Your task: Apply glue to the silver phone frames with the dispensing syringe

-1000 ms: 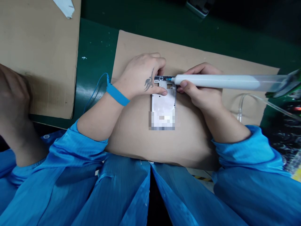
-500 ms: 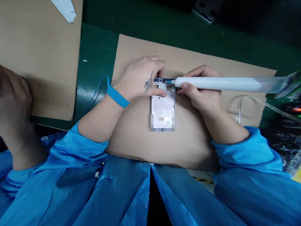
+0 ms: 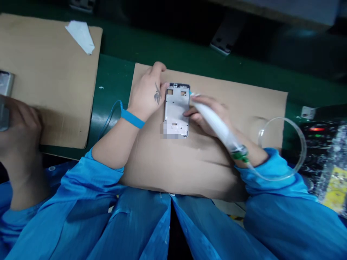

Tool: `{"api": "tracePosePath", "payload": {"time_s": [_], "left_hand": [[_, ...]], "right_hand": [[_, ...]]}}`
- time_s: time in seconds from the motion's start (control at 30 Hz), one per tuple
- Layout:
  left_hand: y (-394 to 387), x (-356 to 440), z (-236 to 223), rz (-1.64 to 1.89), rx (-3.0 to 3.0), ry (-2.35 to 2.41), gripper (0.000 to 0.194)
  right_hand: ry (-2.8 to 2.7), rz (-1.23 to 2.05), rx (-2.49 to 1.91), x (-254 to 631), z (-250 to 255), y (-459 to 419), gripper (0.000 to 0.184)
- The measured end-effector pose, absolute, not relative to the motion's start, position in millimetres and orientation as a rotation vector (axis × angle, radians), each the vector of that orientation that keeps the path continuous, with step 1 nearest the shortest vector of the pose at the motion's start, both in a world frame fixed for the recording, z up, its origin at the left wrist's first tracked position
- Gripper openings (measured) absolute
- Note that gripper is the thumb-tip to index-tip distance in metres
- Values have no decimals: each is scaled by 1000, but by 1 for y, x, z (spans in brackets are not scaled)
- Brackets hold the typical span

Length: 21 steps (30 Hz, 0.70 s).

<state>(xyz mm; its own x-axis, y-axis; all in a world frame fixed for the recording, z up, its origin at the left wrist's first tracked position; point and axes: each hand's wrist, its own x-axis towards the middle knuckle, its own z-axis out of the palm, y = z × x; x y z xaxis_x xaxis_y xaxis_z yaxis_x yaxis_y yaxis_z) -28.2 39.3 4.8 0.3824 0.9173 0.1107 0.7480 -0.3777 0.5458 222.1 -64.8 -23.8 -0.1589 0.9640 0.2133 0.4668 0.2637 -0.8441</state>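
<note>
A silver phone frame (image 3: pixel 176 108) lies on the brown cardboard, its black-edged end pointing away from me. My left hand (image 3: pixel 148 90) grips its far left corner with the thumb; the other fingers are mostly hidden. In my right hand (image 3: pixel 208 113) is a white glue syringe (image 3: pixel 213 121), slanting down to the right. Its blue tip (image 3: pixel 191 93) is at the frame's right edge near the far end; I cannot tell whether it touches. A finger of my right hand rests at the frame's right side. A blue wrist strap (image 3: pixel 132 118) circles my left wrist.
A clear hose (image 3: pixel 303 139) loops from the syringe's green cap (image 3: pixel 240 156) toward a dark device (image 3: pixel 322 135) at right. Left, a co-worker's hand (image 3: pixel 20 131) holds another phone frame (image 3: pixel 5 85) above cardboard with a white paper (image 3: pixel 81 36). Another phone part (image 3: pixel 222 45) lies beyond.
The syringe has swung from level to slanting, its rear end now nearer me, and its tip is at the frame's right edge. My left hand has moved off the frame's face to its left corner.
</note>
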Motion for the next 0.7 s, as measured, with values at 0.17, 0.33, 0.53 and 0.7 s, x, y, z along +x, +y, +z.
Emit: {"api": "tracePosePath", "payload": {"time_s": [0.17,0.33,0.53,0.7], "left_hand": [[47,-31,3,556,2279,1422,31],[51,-32,3,506,2316,1435,26],[50,-31,8,476,2315,1461,21],[50,-29,9,460,2308,1494,19]], "right_hand": [[-1831,606,-1490,239,-22,-52,48],[-1545,275,-1815,293,-30,-27,58],[-1357,40,-1676,377,-42,-2,43],[-1343,100,-1599,383,-32,9,40]]}}
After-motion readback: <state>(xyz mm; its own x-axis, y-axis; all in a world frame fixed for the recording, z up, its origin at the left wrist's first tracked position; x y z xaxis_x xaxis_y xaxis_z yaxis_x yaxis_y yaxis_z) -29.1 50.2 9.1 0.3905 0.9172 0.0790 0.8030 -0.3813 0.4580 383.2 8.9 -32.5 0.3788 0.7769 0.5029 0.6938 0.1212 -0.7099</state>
